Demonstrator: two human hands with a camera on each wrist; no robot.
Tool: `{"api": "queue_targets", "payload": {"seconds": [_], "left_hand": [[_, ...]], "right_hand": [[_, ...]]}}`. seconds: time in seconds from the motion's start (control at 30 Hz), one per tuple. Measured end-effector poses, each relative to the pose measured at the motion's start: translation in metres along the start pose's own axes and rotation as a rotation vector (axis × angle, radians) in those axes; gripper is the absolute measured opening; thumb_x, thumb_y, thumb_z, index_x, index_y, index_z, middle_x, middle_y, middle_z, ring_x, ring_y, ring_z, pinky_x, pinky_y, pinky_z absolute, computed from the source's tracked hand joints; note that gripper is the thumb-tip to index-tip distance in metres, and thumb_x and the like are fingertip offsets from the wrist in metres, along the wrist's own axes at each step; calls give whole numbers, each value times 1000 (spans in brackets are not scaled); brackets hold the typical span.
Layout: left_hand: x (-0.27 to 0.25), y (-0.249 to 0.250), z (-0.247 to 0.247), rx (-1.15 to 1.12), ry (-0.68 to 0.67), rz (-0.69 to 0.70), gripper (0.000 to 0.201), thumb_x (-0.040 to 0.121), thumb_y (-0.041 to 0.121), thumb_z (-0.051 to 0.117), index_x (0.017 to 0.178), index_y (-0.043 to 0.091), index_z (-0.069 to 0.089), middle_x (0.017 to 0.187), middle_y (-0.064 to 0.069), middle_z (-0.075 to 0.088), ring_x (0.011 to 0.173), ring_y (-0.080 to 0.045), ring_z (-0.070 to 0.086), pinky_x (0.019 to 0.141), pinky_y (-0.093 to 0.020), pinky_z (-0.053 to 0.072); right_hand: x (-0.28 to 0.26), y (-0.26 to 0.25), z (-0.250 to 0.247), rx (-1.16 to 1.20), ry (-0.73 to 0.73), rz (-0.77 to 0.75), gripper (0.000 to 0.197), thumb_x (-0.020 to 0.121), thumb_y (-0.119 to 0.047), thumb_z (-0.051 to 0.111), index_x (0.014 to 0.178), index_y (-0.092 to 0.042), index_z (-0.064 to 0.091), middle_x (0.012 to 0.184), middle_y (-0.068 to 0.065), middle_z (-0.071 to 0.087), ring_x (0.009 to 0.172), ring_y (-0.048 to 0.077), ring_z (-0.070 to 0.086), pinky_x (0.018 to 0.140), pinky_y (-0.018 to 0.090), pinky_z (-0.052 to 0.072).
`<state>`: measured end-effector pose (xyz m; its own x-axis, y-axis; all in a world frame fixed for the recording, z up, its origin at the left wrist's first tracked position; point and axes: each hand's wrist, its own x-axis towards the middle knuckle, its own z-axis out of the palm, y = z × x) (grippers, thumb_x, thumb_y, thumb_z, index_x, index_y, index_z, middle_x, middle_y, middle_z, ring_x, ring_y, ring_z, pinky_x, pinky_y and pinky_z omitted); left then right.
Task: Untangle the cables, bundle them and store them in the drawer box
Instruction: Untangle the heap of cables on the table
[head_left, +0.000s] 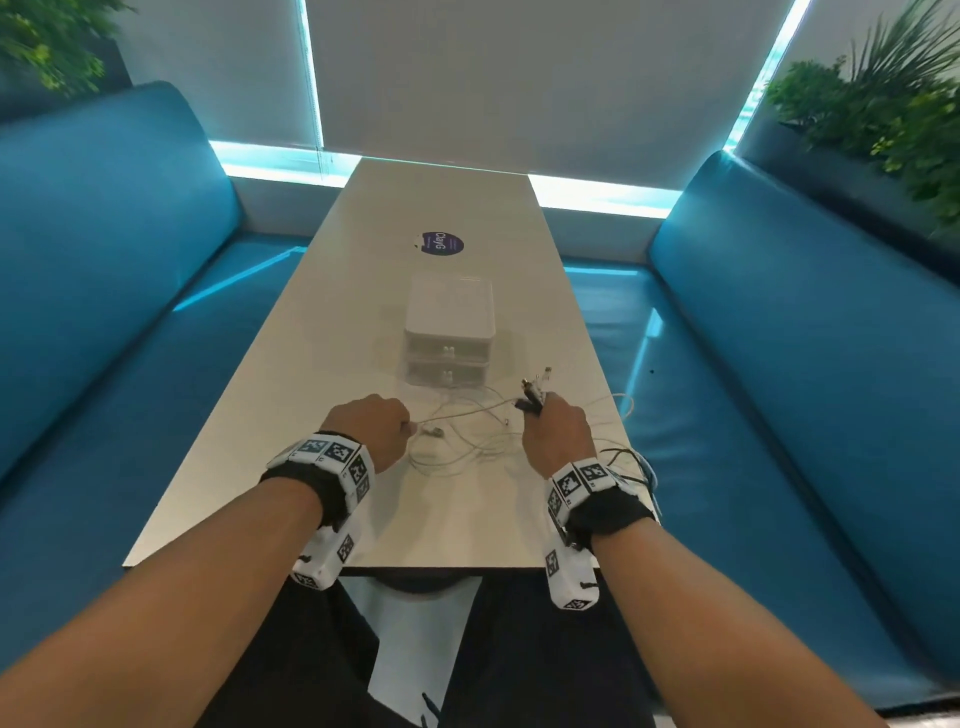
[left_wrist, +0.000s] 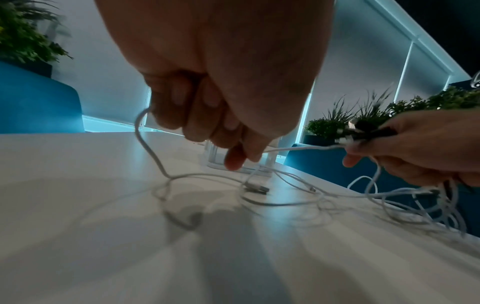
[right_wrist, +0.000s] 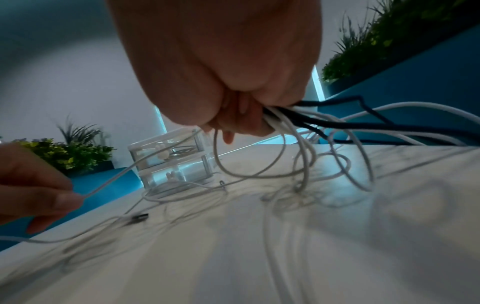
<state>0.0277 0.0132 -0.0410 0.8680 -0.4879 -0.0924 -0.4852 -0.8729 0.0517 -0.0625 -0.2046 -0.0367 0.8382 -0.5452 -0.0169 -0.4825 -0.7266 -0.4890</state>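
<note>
A tangle of white cables (head_left: 457, 441) lies on the white table (head_left: 363, 519) in front of the clear two-drawer box (head_left: 449, 332). My left hand (head_left: 371, 423) pinches one white cable (left_wrist: 153, 156) just above the table, and a stretch of it runs across to my right hand. My right hand (head_left: 556, 426) grips a bunch of white and dark cables (right_wrist: 298, 117), their plug ends (head_left: 535, 389) sticking up above the fist. Loose loops hang from it to the table (right_wrist: 259, 246). A metal USB plug (left_wrist: 257, 188) lies between the hands. Both drawers look pushed in.
Blue bench seats (head_left: 779, 364) run along both sides of the narrow table. A round dark sticker (head_left: 441, 243) sits beyond the box. Some cables trail over the table's right edge (head_left: 631, 462). Planters with greenery (head_left: 883, 114) stand behind the seats.
</note>
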Motion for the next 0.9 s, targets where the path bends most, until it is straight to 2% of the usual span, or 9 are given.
{"api": "queue_targets", "payload": {"seconds": [0.1,0.27,0.37,0.43,0.5,0.6,0.73,0.8,0.9], "left_hand": [[1,9,1,33,-21,-88,31,102,37,41,112,17,63,111,-7,66,97,-28,65,81,-35,49],[-1,15,-5,71,-59,-153,24,97,29,47,113,15,59,116,-8,63,104,-29,63,87,-35,49],[1,26,-6,7,-77,-98,27,98,35,46,109,15,61,113,-9,65,100,-29,64,83,-35,49],[2,41,-5,-88,-82,-23,29,100,39,45,96,17,63,106,-8,67,90,-29,63,76,-33,48],[1,55,-5,-171,-71,66,29,101,39,44,88,20,62,97,-6,67,80,-26,58,70,-32,43],[-2,63,-8,-221,-29,178,23,101,29,44,89,21,62,82,0,57,72,-22,50,67,-30,37],[-1,51,-1,-339,13,214,25,101,42,46,92,25,63,82,5,62,73,-20,58,68,-36,46],[1,45,2,-393,-3,222,27,99,44,50,86,24,61,81,3,63,74,-20,59,68,-37,47],[1,24,-4,-390,-16,184,33,98,44,53,72,25,54,73,5,59,70,-18,57,64,-31,41]], "right_hand": [[1,0,-5,111,86,-15,32,99,-34,52,108,-4,58,103,21,66,96,40,63,72,37,44],[5,-1,-16,310,182,1,32,98,-31,54,109,-2,62,104,21,68,101,41,60,82,40,47],[-1,-13,-15,283,97,-114,30,96,-33,54,100,-5,65,94,17,70,93,38,62,76,37,48],[-9,-24,-8,244,-2,-196,25,94,-29,51,89,-9,65,83,11,68,84,34,63,68,33,43],[-15,-32,1,237,-94,-246,21,92,-22,50,90,-10,67,85,10,69,83,31,63,69,33,45],[-17,-33,8,265,-217,-224,20,91,-16,49,93,-8,68,90,11,69,84,29,62,71,32,46],[-12,-28,10,236,-335,-171,17,90,-16,51,86,-9,66,81,10,65,80,30,62,60,31,41],[-9,-25,10,195,-338,-173,15,91,-18,53,88,-10,65,86,12,66,85,32,63,64,31,42],[0,-10,9,64,-258,-115,25,96,-22,55,110,-5,66,105,17,68,99,34,63,78,32,46]]}}
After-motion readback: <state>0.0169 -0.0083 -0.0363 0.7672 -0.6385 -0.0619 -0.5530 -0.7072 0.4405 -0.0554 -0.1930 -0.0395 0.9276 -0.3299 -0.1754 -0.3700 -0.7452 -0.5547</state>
